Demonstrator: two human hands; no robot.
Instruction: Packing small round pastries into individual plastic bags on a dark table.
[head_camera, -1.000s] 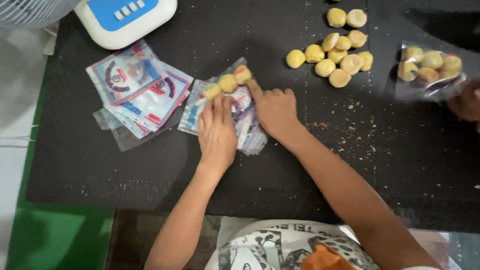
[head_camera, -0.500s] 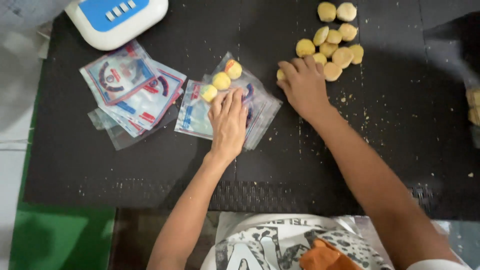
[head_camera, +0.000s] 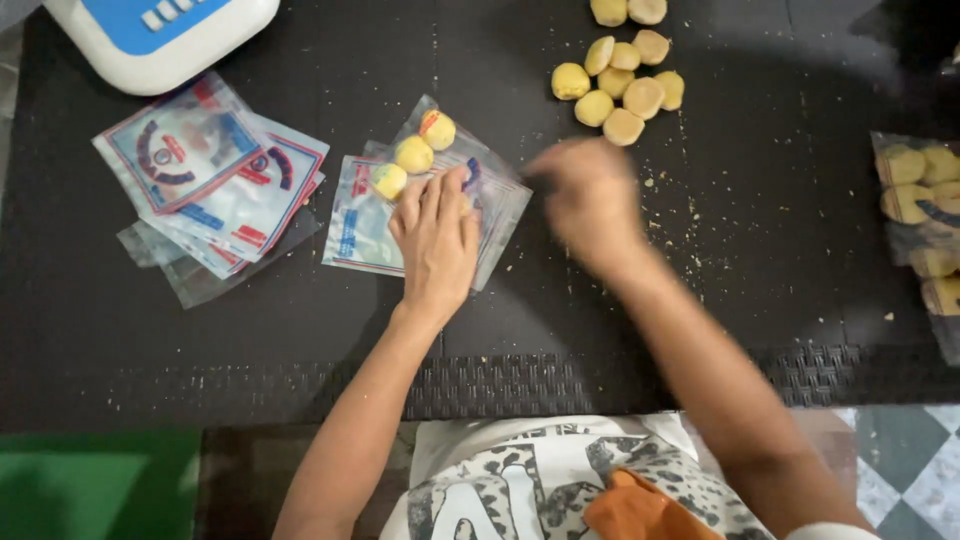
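- Pinning clear printed plastic pouch (head_camera: 360, 215) flat with left hand (head_camera: 437, 235), mid-desk, three round yellow cookies (head_camera: 413, 154) on top.
- Right hand (head_camera: 590, 200) blurry, grip unclear, near loose yellow cookie pile (head_camera: 620, 85) by far edge.
- Probably mid-bagging; next needing pouch mouth held apart.

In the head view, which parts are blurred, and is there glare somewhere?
Head view: the right hand is smeared by motion blur, while the left hand, flat on the clear bags, is sharp; the yellow cookies look crisp; soft glare lies on the printed bags; the top right corner of the black table is in shadow.
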